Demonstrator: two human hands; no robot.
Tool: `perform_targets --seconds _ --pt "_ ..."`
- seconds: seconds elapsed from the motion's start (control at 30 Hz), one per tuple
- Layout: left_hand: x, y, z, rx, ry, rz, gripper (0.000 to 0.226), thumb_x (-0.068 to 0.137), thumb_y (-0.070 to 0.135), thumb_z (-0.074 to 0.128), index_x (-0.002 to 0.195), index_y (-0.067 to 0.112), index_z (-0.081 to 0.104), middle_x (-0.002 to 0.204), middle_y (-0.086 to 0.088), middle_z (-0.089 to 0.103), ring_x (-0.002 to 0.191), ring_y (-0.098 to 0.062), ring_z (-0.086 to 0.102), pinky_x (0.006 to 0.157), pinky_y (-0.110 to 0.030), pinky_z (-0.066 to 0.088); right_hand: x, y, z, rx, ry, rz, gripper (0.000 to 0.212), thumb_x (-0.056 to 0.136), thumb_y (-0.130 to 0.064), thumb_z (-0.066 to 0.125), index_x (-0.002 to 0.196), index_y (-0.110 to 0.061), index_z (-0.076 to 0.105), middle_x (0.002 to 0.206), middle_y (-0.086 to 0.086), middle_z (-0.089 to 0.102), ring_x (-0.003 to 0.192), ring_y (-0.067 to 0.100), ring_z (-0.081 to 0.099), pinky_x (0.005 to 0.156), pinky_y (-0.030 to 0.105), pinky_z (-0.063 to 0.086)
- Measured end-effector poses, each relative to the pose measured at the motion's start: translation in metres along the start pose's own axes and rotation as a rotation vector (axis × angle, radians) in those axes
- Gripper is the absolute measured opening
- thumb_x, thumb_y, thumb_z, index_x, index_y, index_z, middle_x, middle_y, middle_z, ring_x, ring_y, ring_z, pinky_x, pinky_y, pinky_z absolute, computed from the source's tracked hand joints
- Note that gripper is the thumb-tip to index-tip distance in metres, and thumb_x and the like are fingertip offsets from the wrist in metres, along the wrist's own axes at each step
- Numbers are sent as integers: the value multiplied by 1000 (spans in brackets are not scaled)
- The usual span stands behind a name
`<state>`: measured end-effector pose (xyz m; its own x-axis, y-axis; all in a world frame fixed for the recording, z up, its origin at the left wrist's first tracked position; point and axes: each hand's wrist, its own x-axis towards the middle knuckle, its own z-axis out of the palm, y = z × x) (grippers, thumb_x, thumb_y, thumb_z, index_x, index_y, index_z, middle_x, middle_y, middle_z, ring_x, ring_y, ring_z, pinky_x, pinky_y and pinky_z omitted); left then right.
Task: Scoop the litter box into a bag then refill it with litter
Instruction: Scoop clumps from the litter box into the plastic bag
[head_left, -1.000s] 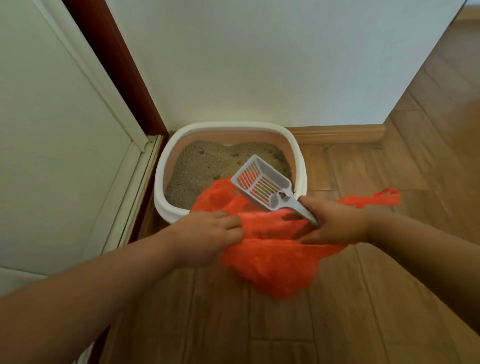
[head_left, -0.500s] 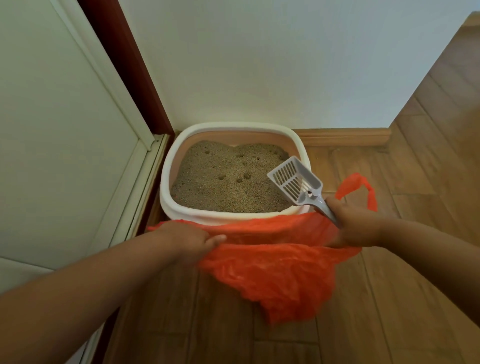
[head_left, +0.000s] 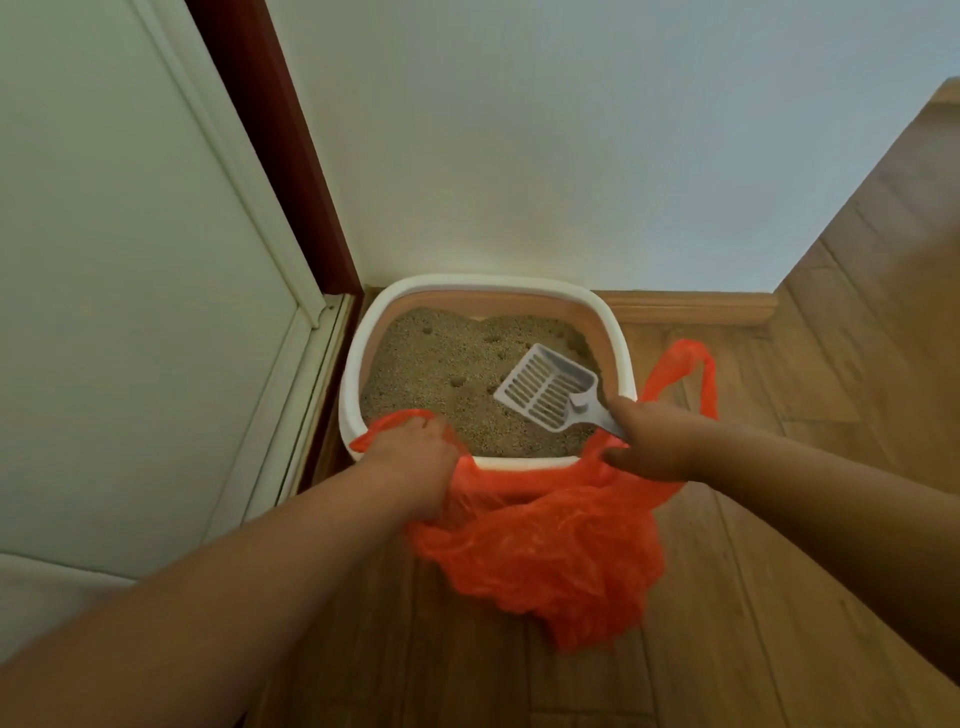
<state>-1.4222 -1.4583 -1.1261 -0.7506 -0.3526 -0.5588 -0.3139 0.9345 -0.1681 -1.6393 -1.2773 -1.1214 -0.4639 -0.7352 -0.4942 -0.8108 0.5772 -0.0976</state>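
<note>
The litter box (head_left: 618, 358) looks stiff, while the flimsy orange bag (head_left: 561, 561) at its 6 o'clock rim needs both grips: left hand (head_left: 415, 467) bunching its edge, right hand (head_left: 654, 441) pinching bag and scoop (head_left: 550, 387) handle.

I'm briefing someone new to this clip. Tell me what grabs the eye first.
The bright orange bag stands out, gripped by the left hand against the near rim of the litter box in the corner. Next, the white slotted scoop, held by the right hand over the litter.

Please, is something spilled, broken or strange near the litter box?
Nothing stands out. The litter is inside the litter box, the floor shows no grains, and the scoop looks whole.
</note>
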Motion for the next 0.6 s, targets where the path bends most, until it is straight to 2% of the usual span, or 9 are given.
perform_targets --seconds 0.1,0.2,0.27,0.33,0.4,0.47,0.6 --pt "4 -4 -3 -43 -72 0 83 76 52 82 147 25 49 158 -9 32 141 -34 39 115 -53 40 3 -15 -21 -43 -57 24 56 94 -41 61 140 -14 42 129 10 62 111 27 62 87 34 50" --pt "16 -3 3 -82 -63 -16 81 76 51 81 146 23 50 149 -6 42 133 -31 48 110 -51 45 16 -19 -22 -75 -94 62 52 98 -42 55 138 -12 46 129 11 62 111 28 63 91 35 52" --pt "25 -2 10 -134 -29 -29 72 80 49 77 141 21 53 142 -4 49 128 -28 53 106 -50 48 26 -16 -19 -52 -99 70 47 100 -45 51 132 -11 49 117 9 66 92 22 69 76 32 56" --pt "29 -3 13 -151 -16 -29 65 82 49 75 138 21 56 137 -2 54 123 -26 58 102 -46 51 29 -10 -22 9 -53 67 43 100 -46 52 126 -13 51 93 3 65 67 15 67 55 27 53" --pt "29 -7 16 -174 -24 -34 61 83 47 75 136 23 57 133 -1 58 119 -25 61 98 -44 54 30 -6 -26 20 4 65 39 99 -46 55 120 -14 56 85 -2 60 67 12 62 57 25 47" --pt "30 -13 19 -201 -15 -39 53 84 39 73 134 26 59 130 1 61 115 -24 64 95 -46 56 37 -3 -30 43 10 57 35 98 -45 58 117 -16 59 88 -2 62 73 14 62 60 26 47" --pt "33 -23 18 -260 -6 -20 54 86 37 72 137 27 56 133 2 59 119 -22 61 98 -41 54 67 -1 -34 150 8 36 27 98 -39 57 111 -16 63 82 -1 65 65 12 61 49 22 44"
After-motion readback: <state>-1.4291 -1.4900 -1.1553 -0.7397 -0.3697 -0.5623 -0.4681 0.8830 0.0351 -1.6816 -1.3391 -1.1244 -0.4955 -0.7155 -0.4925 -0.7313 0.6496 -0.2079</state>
